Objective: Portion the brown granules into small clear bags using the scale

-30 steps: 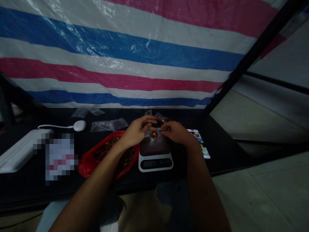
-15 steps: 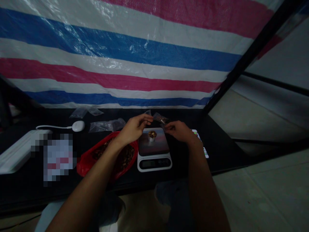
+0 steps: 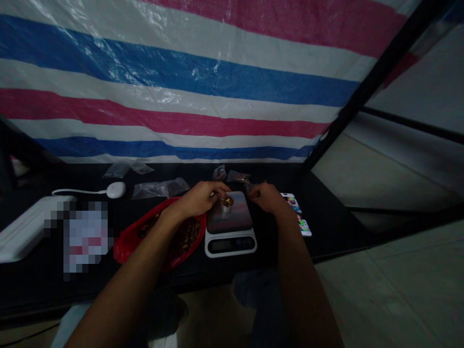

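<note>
A small metal cup (image 3: 226,209) filled with brown, nut-like pieces stands on the steel plate of a white digital scale (image 3: 230,245). My left hand (image 3: 203,197) reaches in from the left, its fingers closed at the rim of the cup. My right hand (image 3: 267,197) is beyond the scale's right edge, with fingers pinched on a clear plastic bag (image 3: 249,187), only part of which shows. Under my left forearm sits a red container (image 3: 125,244) of similar brown pieces, partly hidden.
Two small filled bags, one upright (image 3: 219,172) and one lying flat (image 3: 239,177), are behind the scale. Clear bags (image 3: 161,188) lie at the back left. A phone (image 3: 305,226) is at right; a white device (image 3: 116,190) and white box (image 3: 29,229) are at left.
My left hand has come down onto the cup, fingers now at its rim. My right hand has shifted slightly away from the filled bag, which lies behind the scale.
</note>
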Demonstrator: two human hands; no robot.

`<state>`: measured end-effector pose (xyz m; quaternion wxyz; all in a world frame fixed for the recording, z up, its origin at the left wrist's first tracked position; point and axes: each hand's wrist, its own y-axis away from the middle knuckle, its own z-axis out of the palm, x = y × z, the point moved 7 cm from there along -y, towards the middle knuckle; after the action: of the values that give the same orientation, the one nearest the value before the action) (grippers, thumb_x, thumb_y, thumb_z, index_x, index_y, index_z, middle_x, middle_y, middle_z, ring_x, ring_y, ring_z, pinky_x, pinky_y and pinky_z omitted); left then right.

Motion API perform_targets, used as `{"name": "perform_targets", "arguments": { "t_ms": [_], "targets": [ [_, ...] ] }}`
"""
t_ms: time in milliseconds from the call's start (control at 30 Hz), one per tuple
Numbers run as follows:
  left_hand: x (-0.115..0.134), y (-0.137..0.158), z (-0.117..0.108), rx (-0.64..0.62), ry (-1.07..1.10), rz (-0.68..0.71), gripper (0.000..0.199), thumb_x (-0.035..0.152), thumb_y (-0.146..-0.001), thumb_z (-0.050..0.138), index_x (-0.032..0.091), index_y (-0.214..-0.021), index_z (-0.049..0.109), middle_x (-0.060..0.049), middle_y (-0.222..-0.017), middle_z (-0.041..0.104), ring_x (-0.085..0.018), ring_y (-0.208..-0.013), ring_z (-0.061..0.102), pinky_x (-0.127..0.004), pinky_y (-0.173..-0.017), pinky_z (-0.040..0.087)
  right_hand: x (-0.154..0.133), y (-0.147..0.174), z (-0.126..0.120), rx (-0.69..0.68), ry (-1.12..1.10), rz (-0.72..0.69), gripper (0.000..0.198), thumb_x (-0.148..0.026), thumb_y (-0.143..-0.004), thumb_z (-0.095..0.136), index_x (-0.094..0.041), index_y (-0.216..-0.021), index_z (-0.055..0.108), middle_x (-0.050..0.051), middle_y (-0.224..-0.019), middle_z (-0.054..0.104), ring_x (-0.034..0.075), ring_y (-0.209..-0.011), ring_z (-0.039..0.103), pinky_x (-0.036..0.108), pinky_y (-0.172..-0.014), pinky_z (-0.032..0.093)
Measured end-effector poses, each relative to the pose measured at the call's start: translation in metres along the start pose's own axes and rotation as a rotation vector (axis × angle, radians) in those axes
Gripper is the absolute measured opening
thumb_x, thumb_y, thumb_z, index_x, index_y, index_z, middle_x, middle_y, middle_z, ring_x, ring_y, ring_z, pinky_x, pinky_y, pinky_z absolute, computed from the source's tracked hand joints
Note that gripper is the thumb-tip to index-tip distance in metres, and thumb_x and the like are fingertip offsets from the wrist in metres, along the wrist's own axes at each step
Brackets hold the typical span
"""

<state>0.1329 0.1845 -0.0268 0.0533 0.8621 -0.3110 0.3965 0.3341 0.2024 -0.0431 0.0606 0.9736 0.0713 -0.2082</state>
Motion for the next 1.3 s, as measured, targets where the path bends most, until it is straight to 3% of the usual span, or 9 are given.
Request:
{"name": "perform_targets", "arguments": {
  "t_ms": [100,200,300,500,667,933,1033,1133,1300],
  "targets": [
    [-0.002,-0.002,-0.009,0.060,0.008,0.025,0.036,0.011,-0.089,0.048,0.017,-0.115,0.072,-0.008,-0.114,0.079,-0.023,-0.107,0.074,-0.037,-0.096,0.056,-0.002,0.006,-0.009,0.025,-0.029,-0.002,0.024,-0.003,-0.086,0.065,-0.018,-0.096,0.082,0.010,-0.103,0.082,0.021,-0.097,0.077,0.026,-0.085,0.054],
    [-0.010,-0.009,-0.029,0.236,-0.018,0.048,0.035,0.019,-0.088,0.056,0.016,-0.119,0.070,-0.013,-0.126,0.074,-0.028,-0.119,0.069,-0.046,-0.108,0.051,-0.020,0.016,-0.024,0.087,-0.228,-0.132,0.020,-0.009,-0.088,0.068,-0.016,-0.102,0.080,0.008,-0.099,0.081,0.019,-0.090,0.075,0.026,-0.080,0.055],
    [-0.022,-0.018,-0.049,0.365,-0.061,0.046,0.060,0.027,-0.077,0.073,0.012,-0.135,0.063,-0.018,-0.139,0.063,-0.033,-0.132,0.059,-0.051,-0.118,0.043,-0.050,0.028,-0.034,0.094,-0.422,-0.315,0.017,-0.015,-0.088,0.070,-0.017,-0.102,0.079,0.006,-0.096,0.080,0.018,-0.086,0.073,0.027,-0.076,0.055],
    [-0.044,-0.036,-0.059,0.305,-0.072,-0.018,0.099,0.032,-0.062,0.087,0.012,-0.150,0.048,-0.022,-0.153,0.049,-0.037,-0.144,0.047,-0.053,-0.122,0.037,-0.087,0.036,-0.026,0.012,-0.485,-0.436,0.015,-0.009,-0.086,0.072,-0.016,-0.098,0.077,0.006,-0.094,0.080,0.016,-0.086,0.072,0.028,-0.079,0.054],
    [-0.065,-0.043,-0.050,0.235,-0.060,-0.102,0.078,0.028,-0.062,0.084,0.012,-0.136,0.063,-0.019,-0.139,0.066,-0.037,-0.132,0.060,-0.051,-0.115,0.045,-0.088,0.035,-0.023,-0.002,-0.452,-0.427,0.014,-0.008,-0.086,0.073,-0.016,-0.097,0.078,0.006,-0.093,0.080,0.016,-0.084,0.071,0.027,-0.076,0.052],
    [-0.086,-0.045,-0.076,0.400,-0.182,-0.244,0.057,0.021,-0.072,0.070,0.012,-0.129,0.068,-0.019,-0.140,0.066,-0.035,-0.129,0.062,-0.046,-0.114,0.046,-0.083,0.037,-0.032,0.051,-0.427,-0.433,0.020,-0.008,-0.086,0.071,-0.018,-0.101,0.079,0.004,-0.098,0.080,0.016,-0.087,0.070,0.028,-0.080,0.052],
    [-0.100,-0.047,-0.083,0.402,-0.219,-0.370,0.032,0.026,-0.070,0.075,0.013,-0.099,0.077,-0.020,-0.110,0.077,-0.040,-0.121,0.065,-0.047,-0.107,0.049,-0.076,0.036,-0.035,0.074,-0.443,-0.413,0.020,-0.010,-0.088,0.067,-0.017,-0.103,0.078,0.005,-0.097,0.079,0.016,-0.086,0.070,0.028,-0.077,0.052],
    [-0.113,-0.048,-0.081,0.355,-0.203,-0.467,0.013,0.030,-0.066,0.080,0.019,-0.068,0.073,-0.012,-0.070,0.074,-0.037,-0.097,0.073,-0.041,-0.091,0.054,-0.069,0.034,-0.036,0.083,-0.478,-0.392,0.017,-0.013,-0.089,0.066,-0.017,-0.102,0.077,0.005,-0.097,0.079,0.016,-0.086,0.071,0.028,-0.077,0.053],
    [-0.110,-0.047,-0.079,0.386,-0.118,-0.475,0.009,0.025,-0.068,0.075,0.022,-0.062,0.070,-0.005,-0.059,0.069,-0.029,-0.080,0.072,-0.035,-0.080,0.053,-0.062,0.031,-0.032,0.076,-0.493,-0.363,0.016,-0.016,-0.090,0.066,-0.017,-0.102,0.076,0.006,-0.098,0.079,0.017,-0.086,0.071,0.029,-0.078,0.054]
  ]
}}
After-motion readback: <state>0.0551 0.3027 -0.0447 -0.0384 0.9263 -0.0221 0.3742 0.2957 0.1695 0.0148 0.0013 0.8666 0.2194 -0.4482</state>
